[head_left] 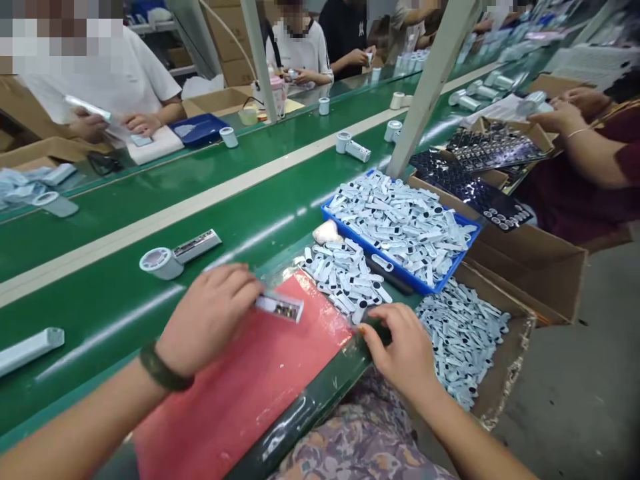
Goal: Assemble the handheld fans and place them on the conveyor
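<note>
My left hand [207, 317] grips a light grey handheld device [280, 307] and holds it over a red mat [250, 387] at the near edge of the green conveyor belt [150, 200]. My right hand [400, 343] rests at the mat's right corner, fingertips touching a small grey plastic part [359, 313] at the edge of a loose pile of such parts [345, 273]. A dark band circles my left wrist.
A blue tray [405, 227] heaped with grey parts stands behind the pile. A cardboard box [465, 340] of more parts sits to the right. Assembled devices [175, 257] lie on the belt. Other people work across the belt and at the right, near black trays [475, 193].
</note>
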Available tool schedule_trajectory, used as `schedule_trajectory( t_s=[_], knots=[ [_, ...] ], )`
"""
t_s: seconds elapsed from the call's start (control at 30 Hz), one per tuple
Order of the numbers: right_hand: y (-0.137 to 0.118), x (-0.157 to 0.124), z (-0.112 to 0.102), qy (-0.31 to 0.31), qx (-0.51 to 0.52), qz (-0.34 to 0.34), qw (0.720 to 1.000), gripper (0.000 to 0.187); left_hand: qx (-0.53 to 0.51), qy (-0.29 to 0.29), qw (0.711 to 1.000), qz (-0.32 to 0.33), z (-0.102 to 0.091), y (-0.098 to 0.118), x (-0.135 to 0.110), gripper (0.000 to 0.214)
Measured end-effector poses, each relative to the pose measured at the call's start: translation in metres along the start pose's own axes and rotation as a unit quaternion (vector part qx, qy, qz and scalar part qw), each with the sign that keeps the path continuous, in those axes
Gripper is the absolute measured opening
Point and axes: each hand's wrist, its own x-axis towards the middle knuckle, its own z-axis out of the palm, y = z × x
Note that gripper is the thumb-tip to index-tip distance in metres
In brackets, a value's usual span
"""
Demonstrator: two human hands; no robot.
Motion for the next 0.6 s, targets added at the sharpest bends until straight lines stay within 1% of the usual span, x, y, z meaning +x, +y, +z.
schedule_trajectory(
  t_s=[0.07, 0.13, 0.2, 0.23, 0.3, 0.33, 0.4, 0.47, 0.53, 0.6],
  knots=[
    [0.009, -0.004, 0.004, -0.014, -0.056, 0.022, 0.998, 0.032, 0.057, -0.006, 0.998, -0.036, 0.005, -0.04, 0.041, 0.022],
    [0.01, -0.005, 0.014, -0.014, -0.087, 0.021, 0.996, 0.039, 0.104, -0.015, 0.99, -0.096, 0.013, -0.078, 0.084, 0.021],
    [0.007, -0.003, 0.024, -0.005, -0.107, 0.013, 0.994, 0.037, 0.122, -0.036, 0.979, -0.161, 0.026, -0.111, 0.121, 0.026],
    [0.005, -0.001, 0.028, 0.0, -0.113, 0.009, 0.994, 0.034, 0.125, -0.04, 0.975, -0.18, 0.035, -0.125, 0.137, 0.028],
    [0.003, 0.002, 0.032, 0.001, -0.116, 0.009, 0.993, 0.027, 0.118, -0.053, 0.97, -0.204, 0.054, -0.146, 0.162, 0.033],
    [0.003, 0.003, 0.031, -0.003, -0.113, 0.012, 0.994, 0.025, 0.108, -0.064, 0.97, -0.21, 0.063, -0.154, 0.17, 0.036],
    [0.004, 0.005, 0.028, -0.011, -0.1, 0.022, 0.995, 0.023, 0.078, -0.095, 0.968, -0.219, 0.079, -0.167, 0.177, 0.041],
    [0.008, 0.005, 0.022, -0.012, -0.086, 0.036, 0.996, 0.024, 0.053, -0.109, 0.965, -0.232, 0.086, -0.176, 0.169, 0.05],
    [0.012, 0.004, 0.017, -0.009, -0.072, 0.057, 0.996, 0.025, 0.047, -0.101, 0.958, -0.263, 0.083, -0.185, 0.145, 0.059],
    [0.014, 0.003, 0.012, -0.006, -0.047, 0.076, 0.996, 0.026, 0.053, -0.097, 0.944, -0.312, 0.07, -0.191, 0.107, 0.061]
  ],
)
